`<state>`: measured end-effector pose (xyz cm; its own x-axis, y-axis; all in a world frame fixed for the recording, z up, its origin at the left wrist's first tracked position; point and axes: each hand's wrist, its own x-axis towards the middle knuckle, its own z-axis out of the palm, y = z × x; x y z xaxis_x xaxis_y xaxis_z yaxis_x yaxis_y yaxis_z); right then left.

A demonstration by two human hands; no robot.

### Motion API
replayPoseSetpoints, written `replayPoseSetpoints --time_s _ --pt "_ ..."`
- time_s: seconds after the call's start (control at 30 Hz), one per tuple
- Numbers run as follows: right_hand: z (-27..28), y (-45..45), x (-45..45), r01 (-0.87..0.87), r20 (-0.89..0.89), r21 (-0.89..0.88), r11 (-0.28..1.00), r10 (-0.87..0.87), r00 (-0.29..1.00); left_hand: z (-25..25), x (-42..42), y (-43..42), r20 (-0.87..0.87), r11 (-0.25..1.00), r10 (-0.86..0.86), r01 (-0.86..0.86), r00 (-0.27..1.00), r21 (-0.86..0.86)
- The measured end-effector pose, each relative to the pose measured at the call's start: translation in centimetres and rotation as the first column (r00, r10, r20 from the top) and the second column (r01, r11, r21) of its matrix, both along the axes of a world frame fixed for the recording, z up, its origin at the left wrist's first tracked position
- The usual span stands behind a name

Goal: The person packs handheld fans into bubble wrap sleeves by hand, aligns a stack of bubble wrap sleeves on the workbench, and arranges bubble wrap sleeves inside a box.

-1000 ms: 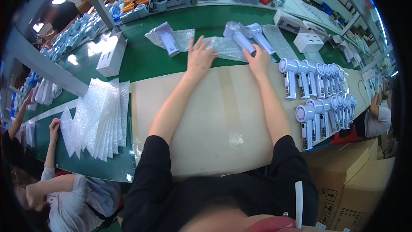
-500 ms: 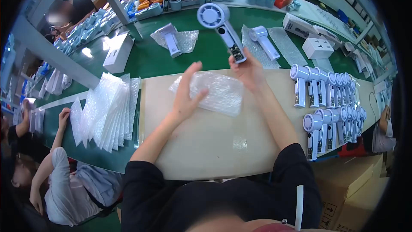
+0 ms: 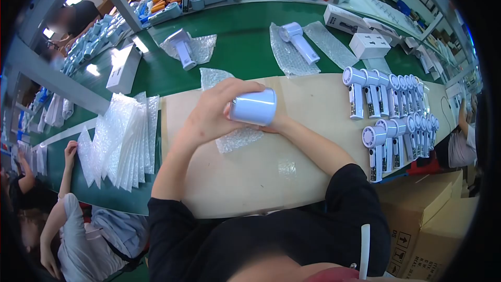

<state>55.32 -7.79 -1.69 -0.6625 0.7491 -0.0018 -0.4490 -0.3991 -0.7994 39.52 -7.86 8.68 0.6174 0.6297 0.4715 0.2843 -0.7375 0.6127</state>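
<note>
A pale lavender handheld fan (image 3: 254,107) is held over the beige work mat, its round head side-on to me and its handle hidden. My left hand (image 3: 215,108) wraps its fingers and thumb round the fan head. Mostly hidden behind the head, my right hand (image 3: 281,117) is at the handle side, its fingers out of sight. Below both hands lies a bubble-wrap pouch (image 3: 236,141) on the mat (image 3: 224,183), partly covered by them.
Bubble-wrap sheets (image 3: 122,141) are stacked at left, near a co-worker's hand (image 3: 71,149). Rows of similar fans (image 3: 373,138) stand at right. Two more fans (image 3: 182,49) (image 3: 300,43) lie on bubble wrap on the green table (image 3: 240,36). White boxes (image 3: 369,45) stand behind; cartons (image 3: 417,219) sit lower right.
The fan has come down and toward me from its raised, tilted position, turning its head side-on. My left hand, open before, has closed round the head. The whole view has shifted slightly.
</note>
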Motion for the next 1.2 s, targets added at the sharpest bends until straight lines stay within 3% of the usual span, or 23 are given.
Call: replayPoseSetpoints --time_s 0.03,0.13,0.17,0.2,0.23,0.3,0.33,0.4,0.43,0.57,0.6,0.63,0.67,0.7,0.77,0.8,0.83,0.93,0.97,1.03,1.13,1.17,1.2 --pt "-0.2 0.1 0.2 -0.012 0.002 0.001 1.0 0.012 1.0 0.1 0.2 -0.6 -0.065 0.996 0.05 -0.045 0.997 0.079" --pt "-2.4 1.7 0.2 -0.13 -0.075 -0.072 0.989 0.125 0.989 2.2 -1.1 -1.0 0.446 0.921 0.351 -0.389 0.823 -0.007" --pt "-2.3 1.7 0.3 -0.13 -0.07 -0.062 0.99 0.126 0.99 3.0 -4.3 -0.6 0.556 0.869 0.416 -0.134 0.719 -0.477" --pt "-2.3 1.7 0.4 -0.126 -0.066 -0.052 0.991 0.123 0.99 4.4 -6.1 -0.4 0.867 0.823 0.414 0.294 0.279 -0.487" --pt "-2.4 1.7 0.5 -0.123 -0.06 -0.046 0.991 0.12 0.991 7.1 -5.2 -1.4 0.97 0.587 0.243 0.801 -0.032 -0.12" --pt "-2.7 1.7 0.6 -0.12 -0.076 -0.064 0.991 0.115 0.99 8.8 -6.5 -2.6 0.943 0.423 0.133 0.878 -0.306 0.225" --pt "-2.6 1.7 0.8 -0.116 -0.078 -0.069 0.991 0.111 0.991 9.4 -7.1 -3.3 0.96 0.419 -0.013 0.871 -0.278 0.258" --pt "-2.8 1.5 1.1 -0.114 -0.077 -0.076 0.991 0.108 0.991 9.4 -7.9 -6.1 0.946 0.765 -0.324 0.587 -0.007 0.266" --pt "-2.8 1.5 1.2 -0.113 -0.076 -0.075 0.991 0.107 0.991 9.4 -7.8 -7.3 0.894 0.935 -0.347 0.174 0.282 0.308" --pt "-2.7 1.5 1.5 -0.098 -0.047 -0.086 0.991 0.094 0.994 9.5 -8.6 -7.7 0.954 0.867 -0.186 -0.418 0.236 0.273" --pt "-2.5 1.6 1.6 -0.095 -0.043 -0.089 0.991 0.091 0.995 9.6 -8.9 -7.1 0.952 0.904 -0.285 0.298 -0.117 0.307" --pt "-2.4 1.7 1.7 -0.093 -0.039 -0.09 0.992 0.089 0.995 9.7 -9.2 -6.5 0.896 0.412 -0.102 0.801 -0.433 0.434" --pt "-2.5 1.5 1.5 -0.092 -0.04 -0.097 0.991 0.088 0.995 10.3 -9.9 -6.7 0.903 0.623 -0.069 0.689 -0.424 0.371" --pt "-2.5 1.4 1.4 -0.098 -0.045 -0.102 0.99 0.093 0.995 10.7 -8.1 -6.2 0.923 0.85 -0.311 0.368 -0.226 0.376" --pt "-2.3 1.6 1.4 -0.103 -0.042 -0.099 0.99 0.099 0.994 10.2 -10.0 -6.5 0.848 0.383 -0.284 0.758 -0.447 0.528" --pt "-2.3 1.9 1.4 -0.099 -0.043 -0.093 0.991 0.095 0.995 10.1 -10.1 -7.4 0.818 0.536 -0.355 0.619 -0.451 0.574" --pt "-2.1 1.8 1.6 -0.096 -0.055 -0.1 0.99 0.091 0.994 10.8 -10.5 -7.8 0.837 0.79 -0.437 0.305 -0.329 0.532" --pt "-2.2 1.5 1.5 -0.081 -0.053 -0.115 0.99 0.075 0.996 10.9 -9.4 -7.2 0.861 0.858 -0.486 -0.105 0.15 0.503" --pt "-2.0 1.5 1.5 -0.078 -0.048 -0.113 0.991 0.073 0.996 10.4 -12.0 -7.5 0.875 0.604 -0.331 0.633 -0.354 0.485" --pt "-1.9 1.6 1.5 -0.081 -0.039 -0.119 0.99 0.077 0.996 10.1 -12.2 -6.6 0.926 0.637 -0.277 0.673 -0.254 0.376" --pt "-1.6 1.4 1.6 -0.067 -0.021 -0.117 0.991 0.065 0.998 9.4 -11.2 -4.6 0.982 0.574 -0.004 0.804 0.189 -0.152" --pt "-1.6 1.4 1.5 -0.06 -0.01 -0.109 0.992 0.059 0.998 7.3 -9.8 -3.2 0.955 0.841 0.003 0.515 0.297 -0.163" --pt "-1.7 1.5 1.6 -0.059 -0.023 -0.105 0.993 0.057 0.998 5.4 -8.1 -1.9 0.872 0.976 0.179 0.027 0.455 -0.215"
